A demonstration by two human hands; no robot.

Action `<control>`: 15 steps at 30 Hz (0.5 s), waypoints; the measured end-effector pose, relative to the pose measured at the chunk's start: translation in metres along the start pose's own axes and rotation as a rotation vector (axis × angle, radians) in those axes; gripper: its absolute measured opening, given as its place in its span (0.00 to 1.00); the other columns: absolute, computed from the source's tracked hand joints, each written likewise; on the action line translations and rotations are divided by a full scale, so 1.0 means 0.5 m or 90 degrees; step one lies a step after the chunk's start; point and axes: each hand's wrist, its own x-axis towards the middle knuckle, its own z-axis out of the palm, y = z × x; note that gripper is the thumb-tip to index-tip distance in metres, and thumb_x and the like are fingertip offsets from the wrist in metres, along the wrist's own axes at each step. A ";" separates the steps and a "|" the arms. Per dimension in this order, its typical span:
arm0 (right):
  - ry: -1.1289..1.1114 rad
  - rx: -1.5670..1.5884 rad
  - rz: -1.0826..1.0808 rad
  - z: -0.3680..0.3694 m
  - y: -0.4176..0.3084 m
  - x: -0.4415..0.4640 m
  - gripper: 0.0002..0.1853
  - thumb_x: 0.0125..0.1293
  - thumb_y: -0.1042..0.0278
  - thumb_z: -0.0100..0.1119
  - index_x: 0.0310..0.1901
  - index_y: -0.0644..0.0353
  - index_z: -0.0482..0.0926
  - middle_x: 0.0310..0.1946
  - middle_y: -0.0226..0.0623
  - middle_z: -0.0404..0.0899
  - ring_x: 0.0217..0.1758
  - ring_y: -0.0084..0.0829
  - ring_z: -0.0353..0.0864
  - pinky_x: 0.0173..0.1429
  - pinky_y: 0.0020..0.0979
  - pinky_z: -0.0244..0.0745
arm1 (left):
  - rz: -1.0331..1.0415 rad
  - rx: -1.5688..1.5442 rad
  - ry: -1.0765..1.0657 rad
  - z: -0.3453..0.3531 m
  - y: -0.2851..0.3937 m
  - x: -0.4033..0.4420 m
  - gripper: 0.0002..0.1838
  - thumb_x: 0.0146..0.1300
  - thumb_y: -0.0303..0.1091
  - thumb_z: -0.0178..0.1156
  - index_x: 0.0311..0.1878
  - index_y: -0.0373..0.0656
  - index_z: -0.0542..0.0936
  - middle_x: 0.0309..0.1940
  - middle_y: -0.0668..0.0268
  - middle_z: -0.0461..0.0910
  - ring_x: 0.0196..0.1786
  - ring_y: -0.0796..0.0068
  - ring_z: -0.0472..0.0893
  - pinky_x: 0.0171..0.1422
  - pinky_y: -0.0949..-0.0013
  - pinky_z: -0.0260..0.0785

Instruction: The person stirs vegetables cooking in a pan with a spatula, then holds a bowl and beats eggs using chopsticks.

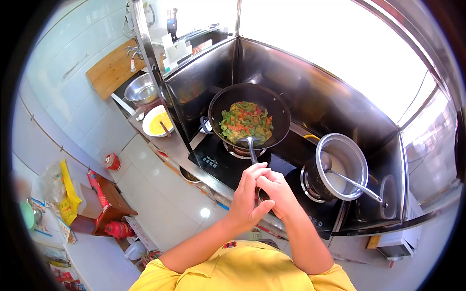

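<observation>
Both hands meet at the near end of a metal-necked spatula (pixel 252 149). My left hand (pixel 248 200) and my right hand (pixel 277 191) are closed around its handle, their fingers overlapping. The blade rests in a black wok (pixel 221 104) on the left burner, among chopped green and red peppers (pixel 246 121). Part of the wok's own handle may be hidden beneath my hands. To the right, a metal pot (pixel 361 167) with a ladle (pixel 357 183) in it stands on the other burner.
Metal splash panels (pixel 310 82) surround the black stove (pixel 213 157). Left of it, a white bowl of yellow liquid (pixel 158 120) sits near a metal basin (pixel 141 89), a tap and a wooden board (pixel 109 72). Boxes and bags stand at the lower left.
</observation>
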 end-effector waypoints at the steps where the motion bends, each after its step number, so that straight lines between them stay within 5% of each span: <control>1: -0.001 0.001 0.001 -0.002 0.000 0.002 0.07 0.60 0.70 0.50 0.33 0.64 0.77 0.29 0.26 0.75 0.32 0.17 0.70 0.36 0.23 0.66 | -0.004 -0.004 0.004 0.002 -0.001 0.001 0.42 0.63 0.68 0.47 0.60 0.34 0.64 0.61 0.50 0.63 0.61 0.57 0.67 0.64 0.61 0.60; 8: 0.016 -0.025 -0.070 0.009 -0.038 0.003 0.07 0.61 0.71 0.50 0.33 0.64 0.76 0.27 0.27 0.76 0.27 0.16 0.71 0.28 0.20 0.65 | 0.123 0.073 0.022 -0.005 0.012 0.049 0.42 0.63 0.68 0.46 0.58 0.32 0.66 0.58 0.47 0.66 0.59 0.54 0.69 0.64 0.60 0.60; 15: 0.037 0.040 -0.021 -0.003 0.001 0.062 0.06 0.61 0.71 0.50 0.32 0.63 0.76 0.27 0.26 0.75 0.26 0.16 0.69 0.25 0.22 0.63 | 0.043 0.052 0.044 -0.007 -0.029 0.047 0.40 0.62 0.65 0.51 0.57 0.32 0.66 0.55 0.46 0.68 0.58 0.48 0.70 0.63 0.58 0.62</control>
